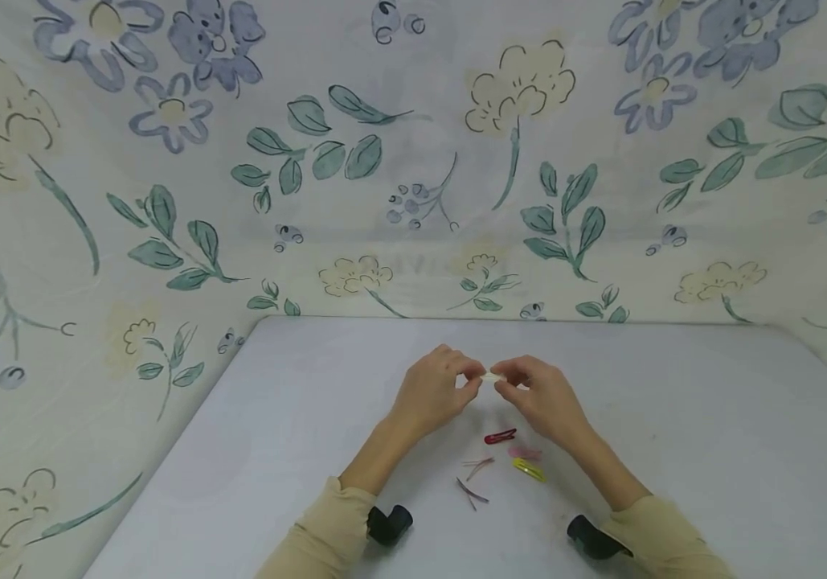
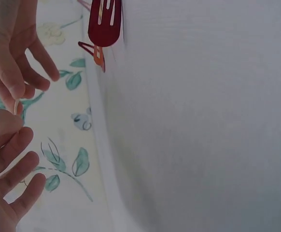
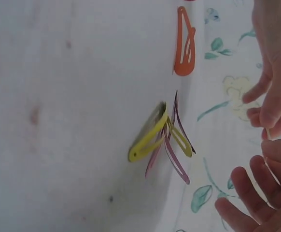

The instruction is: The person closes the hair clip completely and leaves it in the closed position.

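My left hand (image 1: 436, 392) and right hand (image 1: 539, 400) meet over the far middle of the table. Between their fingertips is a thin cream-white piece (image 1: 489, 376), pinched from both sides. Its kind I cannot tell, as the fingers cover most of it. In the left wrist view the piece (image 2: 16, 106) appears edge-on, with the left hand (image 2: 7, 169) below it and the right hand (image 2: 15, 48) above. Nearer my body than the hands lie a red snap hair clip (image 1: 501, 437), a pink clip (image 1: 525, 453) and a yellow clip (image 1: 530, 470).
Two thin brownish-pink clips, one farther (image 1: 479, 465) and one nearer (image 1: 472, 492), lie open left of the yellow clip. An orange clip (image 3: 185, 43) shows in the right wrist view. The white table (image 1: 297, 434) ends at a floral cloth wall (image 1: 413, 265).
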The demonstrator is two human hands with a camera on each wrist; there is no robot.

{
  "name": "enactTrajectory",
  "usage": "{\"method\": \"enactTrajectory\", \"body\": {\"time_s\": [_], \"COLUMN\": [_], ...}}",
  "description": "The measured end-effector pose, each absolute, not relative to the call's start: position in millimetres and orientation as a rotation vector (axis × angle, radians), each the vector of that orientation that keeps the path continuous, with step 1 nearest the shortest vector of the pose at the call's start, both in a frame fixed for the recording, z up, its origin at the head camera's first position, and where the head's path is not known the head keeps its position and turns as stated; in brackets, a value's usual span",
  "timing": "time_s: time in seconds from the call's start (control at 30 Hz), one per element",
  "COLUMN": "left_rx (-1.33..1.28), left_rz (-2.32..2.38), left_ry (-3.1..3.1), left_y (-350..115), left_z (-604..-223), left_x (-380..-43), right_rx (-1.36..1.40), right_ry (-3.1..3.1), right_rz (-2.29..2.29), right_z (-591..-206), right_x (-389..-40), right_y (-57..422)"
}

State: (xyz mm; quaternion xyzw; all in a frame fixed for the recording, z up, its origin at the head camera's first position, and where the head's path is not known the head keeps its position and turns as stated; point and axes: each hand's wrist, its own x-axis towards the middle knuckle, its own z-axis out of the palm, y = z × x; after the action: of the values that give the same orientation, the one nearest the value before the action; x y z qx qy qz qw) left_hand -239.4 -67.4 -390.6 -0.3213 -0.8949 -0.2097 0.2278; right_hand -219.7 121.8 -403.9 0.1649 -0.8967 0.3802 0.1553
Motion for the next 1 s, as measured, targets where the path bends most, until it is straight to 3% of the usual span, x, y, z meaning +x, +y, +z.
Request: {"method": "enactTrajectory", "body": {"time_s": [1.0], "left_rx": [-0.920], "left_rz": [-0.160], "left_ry": [-2.787], "left_y": [-68.3], "left_z": [-393.9], "left_x": [-262.3], "right_rx": [0.547], "right_ry": [-2.962], "right_rz": [0.688], "right_z": [-402.7], "right_x": [-250.3], "right_y": [107.4]}}
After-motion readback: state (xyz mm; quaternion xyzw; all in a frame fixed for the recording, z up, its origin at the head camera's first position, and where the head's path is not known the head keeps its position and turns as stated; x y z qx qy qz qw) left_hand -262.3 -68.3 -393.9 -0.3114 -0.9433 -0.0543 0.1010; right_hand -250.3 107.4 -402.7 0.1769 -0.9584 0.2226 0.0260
